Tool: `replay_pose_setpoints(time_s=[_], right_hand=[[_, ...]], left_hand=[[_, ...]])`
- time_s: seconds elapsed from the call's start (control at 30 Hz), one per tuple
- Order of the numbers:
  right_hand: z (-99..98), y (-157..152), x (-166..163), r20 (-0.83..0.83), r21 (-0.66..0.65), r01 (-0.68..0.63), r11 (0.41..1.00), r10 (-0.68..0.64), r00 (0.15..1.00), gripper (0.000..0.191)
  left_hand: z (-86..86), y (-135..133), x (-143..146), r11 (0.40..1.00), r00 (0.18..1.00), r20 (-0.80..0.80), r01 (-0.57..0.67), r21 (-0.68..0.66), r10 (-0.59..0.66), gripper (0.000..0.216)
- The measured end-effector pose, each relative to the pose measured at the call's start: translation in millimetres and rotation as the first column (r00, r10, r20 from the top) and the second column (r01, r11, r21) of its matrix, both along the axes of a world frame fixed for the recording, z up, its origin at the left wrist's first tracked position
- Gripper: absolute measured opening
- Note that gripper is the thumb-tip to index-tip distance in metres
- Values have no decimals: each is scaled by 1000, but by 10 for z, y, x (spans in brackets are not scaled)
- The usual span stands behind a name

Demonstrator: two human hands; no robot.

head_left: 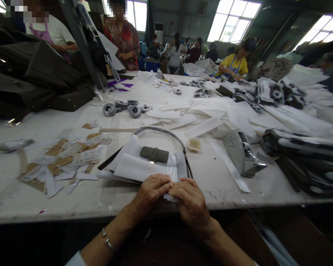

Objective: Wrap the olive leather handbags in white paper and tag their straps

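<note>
Two hands [155, 187] [189, 195] on wrapped handbag [154, 154], marked dispenser [236, 153]

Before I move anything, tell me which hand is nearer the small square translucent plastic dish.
Right. The right hand is on the near side of the dish; the left hand is also on that side but farther left.

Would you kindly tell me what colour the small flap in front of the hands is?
The small flap is dark olive grey-green, as the head view shows.

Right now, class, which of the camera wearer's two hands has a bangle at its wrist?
The left hand: a silver-coloured bangle sets it apart; the right hand shows none.
</note>
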State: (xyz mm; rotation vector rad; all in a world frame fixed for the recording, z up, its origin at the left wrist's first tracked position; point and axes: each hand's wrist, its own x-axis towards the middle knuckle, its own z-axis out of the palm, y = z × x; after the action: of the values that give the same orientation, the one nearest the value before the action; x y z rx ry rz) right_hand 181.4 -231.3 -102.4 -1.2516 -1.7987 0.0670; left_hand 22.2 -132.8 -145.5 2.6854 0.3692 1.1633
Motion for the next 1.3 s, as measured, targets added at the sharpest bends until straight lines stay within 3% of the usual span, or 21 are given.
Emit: replay_pose_setpoints(time_s=[0.27, 0.5, 0.77, 1.13, 1.3], right_hand=[[-97, 101, 80, -139, -105, 143, 984, -157, 978, 11], [-138, 70, 139, -125, -72, 85, 994, -94, 988, 14], [-3, 61, 41, 17, 38, -71, 997, 70, 997, 32], [17, -267, -119, 16, -128, -172, 977, 175, 984, 15], [127, -62, -76, -66, -199, -63, 978, 50, 997, 15]], left_hand=[[112, -9, 7, 995, 999, 51, 15, -103, -10, 19], [105, -34, -2, 981, 997, 73, 5, -196, 10, 21], [79, -28, -62, 994, 998, 24, 63, -88, -62, 21], [-80, -22, -43, 997, 998, 17, 63, -49, -62, 19], [44, -45, -80, 993, 997, 32, 75, -88, -73, 20]])
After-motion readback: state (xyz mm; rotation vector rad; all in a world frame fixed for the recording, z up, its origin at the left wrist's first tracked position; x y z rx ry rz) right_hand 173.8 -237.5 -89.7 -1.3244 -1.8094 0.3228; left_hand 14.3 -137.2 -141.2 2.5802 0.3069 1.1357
